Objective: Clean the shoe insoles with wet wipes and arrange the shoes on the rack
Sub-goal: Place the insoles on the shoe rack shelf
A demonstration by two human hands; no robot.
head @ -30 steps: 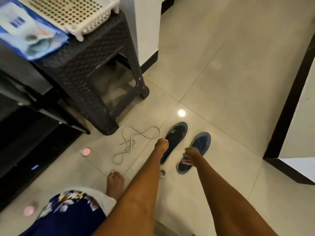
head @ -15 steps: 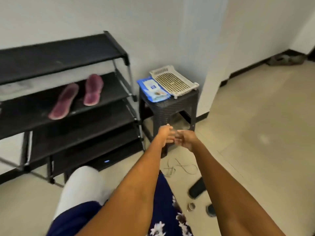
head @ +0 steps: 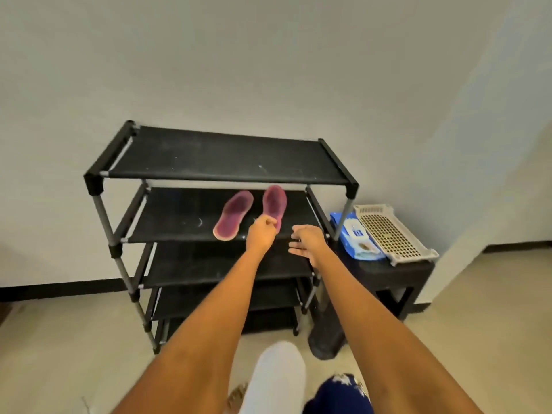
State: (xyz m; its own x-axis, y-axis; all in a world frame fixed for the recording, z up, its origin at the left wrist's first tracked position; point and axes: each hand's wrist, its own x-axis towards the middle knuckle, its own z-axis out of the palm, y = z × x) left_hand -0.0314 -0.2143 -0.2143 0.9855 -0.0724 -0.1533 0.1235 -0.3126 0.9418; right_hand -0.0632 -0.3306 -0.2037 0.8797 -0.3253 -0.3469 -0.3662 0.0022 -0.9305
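1. On the second shelf of the black shoe rack [head: 167, 216], two pink insoles [head: 234, 215] are laid side by side.
2. The heel end of the right-hand insole [head: 274, 204] is pinched by the left hand [head: 260, 233], whose fingers are curled round it.
3. The right hand [head: 307, 242] is held wide, with nothing in it, just in front of the shelf edge.
4. The blue pack of wet wipes [head: 357, 236] is seen on the dark stool [head: 397, 273] beside the rack, next to a white plastic tray [head: 391, 234].
5. The insole could be dropped to the floor if it is pulled by such a small pinch.
6. The other insole could be knocked off the edge, since it lies just beside.
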